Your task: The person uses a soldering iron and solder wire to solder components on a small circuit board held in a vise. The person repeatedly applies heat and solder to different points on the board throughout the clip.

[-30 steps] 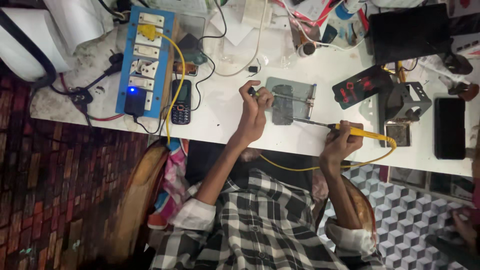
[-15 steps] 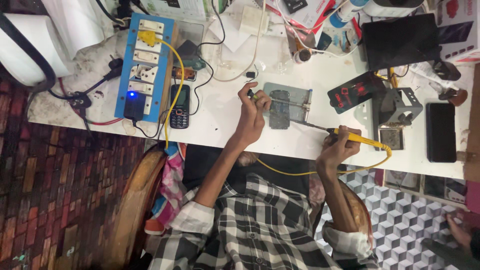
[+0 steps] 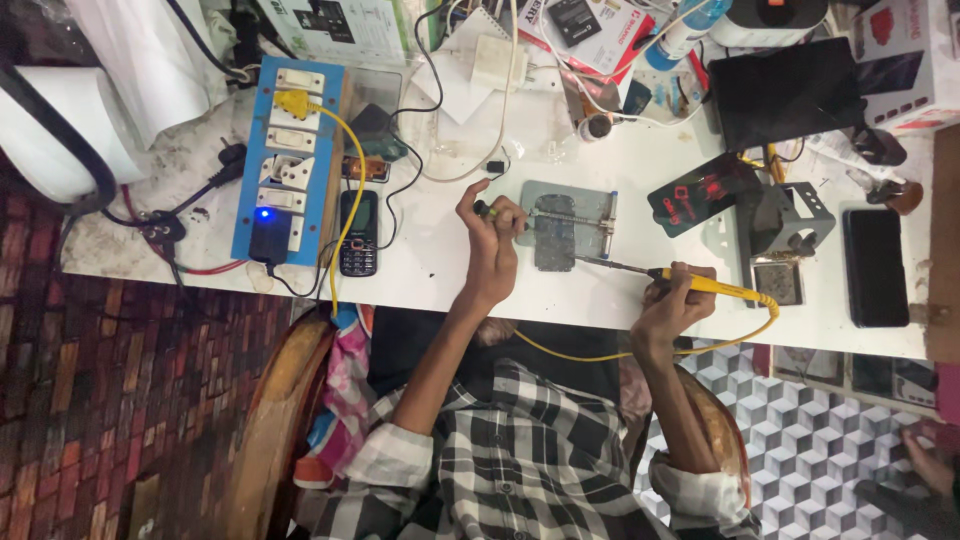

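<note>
My right hand (image 3: 672, 300) grips a yellow-handled soldering iron (image 3: 700, 284) with a yellow cord; its metal tip reaches left to the edge of a grey metal holding fixture (image 3: 598, 218). A dark phone part (image 3: 553, 240) is clamped in that fixture. My left hand (image 3: 492, 245) is closed on a thin dark tool (image 3: 486, 210) at the fixture's left edge. Both forearms come up from my checked shirt over the white table's front edge (image 3: 440, 290).
A blue power strip (image 3: 285, 150) and a small keypad phone (image 3: 358, 232) lie left of my left hand. A soldering stand (image 3: 795, 225), a black phone (image 3: 875, 265), a dark tablet (image 3: 785, 90), boxes and cables crowd the right and back. Another person's hand (image 3: 925, 470) shows at bottom right.
The view has shifted slightly. Both hands stay at the fixture, and the iron's tip has edged closer to the clamped part.
</note>
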Motion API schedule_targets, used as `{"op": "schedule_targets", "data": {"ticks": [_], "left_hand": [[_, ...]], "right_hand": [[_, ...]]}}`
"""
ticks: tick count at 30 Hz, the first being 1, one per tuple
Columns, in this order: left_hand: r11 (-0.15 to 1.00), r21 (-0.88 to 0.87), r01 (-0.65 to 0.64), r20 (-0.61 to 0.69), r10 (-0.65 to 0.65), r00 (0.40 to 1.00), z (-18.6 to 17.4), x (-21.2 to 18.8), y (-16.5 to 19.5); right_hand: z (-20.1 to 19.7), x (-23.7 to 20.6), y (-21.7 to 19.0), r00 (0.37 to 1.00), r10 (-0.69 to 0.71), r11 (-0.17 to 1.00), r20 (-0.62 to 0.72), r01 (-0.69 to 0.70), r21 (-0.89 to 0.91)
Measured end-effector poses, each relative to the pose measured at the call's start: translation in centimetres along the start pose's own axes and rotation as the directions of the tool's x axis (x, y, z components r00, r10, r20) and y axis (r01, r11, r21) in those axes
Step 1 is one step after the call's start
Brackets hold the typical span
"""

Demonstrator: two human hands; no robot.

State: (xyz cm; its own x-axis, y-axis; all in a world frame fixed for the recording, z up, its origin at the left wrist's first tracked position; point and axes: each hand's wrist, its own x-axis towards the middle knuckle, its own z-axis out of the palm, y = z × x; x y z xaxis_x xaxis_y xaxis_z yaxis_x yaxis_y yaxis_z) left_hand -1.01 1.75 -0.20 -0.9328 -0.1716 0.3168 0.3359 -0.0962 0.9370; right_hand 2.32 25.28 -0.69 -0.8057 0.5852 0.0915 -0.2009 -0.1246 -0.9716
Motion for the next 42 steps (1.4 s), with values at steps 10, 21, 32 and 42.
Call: {"op": "schedule_targets", "data": {"ticks": [10,21,32,42], "left_hand": [[1.000,0.020,0.014,0.051,-0.015,0.999,0.1,0.2,0.3],[0.997,-0.073,0.026,0.164,-0.013,0.986,0.0,-0.5,-0.7],[0.985,0.139,-0.102,0.166,0.078,0.983,-0.2,-0.4,-0.6],[0.972,0.202,-0.121,0.181,0.085,0.980,0.0,-0.2,0.9]], "right_hand": [[0.1,-0.2,0.0,1.000,0.000,1.000,0.019,0.000,-0.012],[0.6,-0.6,-0.8,0.999,0.031,1.000,0.036,-0.031,-0.004],[0.4,-0.1,0.4,1.000,0.002,1.000,0.002,-0.002,-0.021],[0.7,-0.6,-0.2,0.999,0.006,0.999,-0.036,-0.008,-0.035]]}}
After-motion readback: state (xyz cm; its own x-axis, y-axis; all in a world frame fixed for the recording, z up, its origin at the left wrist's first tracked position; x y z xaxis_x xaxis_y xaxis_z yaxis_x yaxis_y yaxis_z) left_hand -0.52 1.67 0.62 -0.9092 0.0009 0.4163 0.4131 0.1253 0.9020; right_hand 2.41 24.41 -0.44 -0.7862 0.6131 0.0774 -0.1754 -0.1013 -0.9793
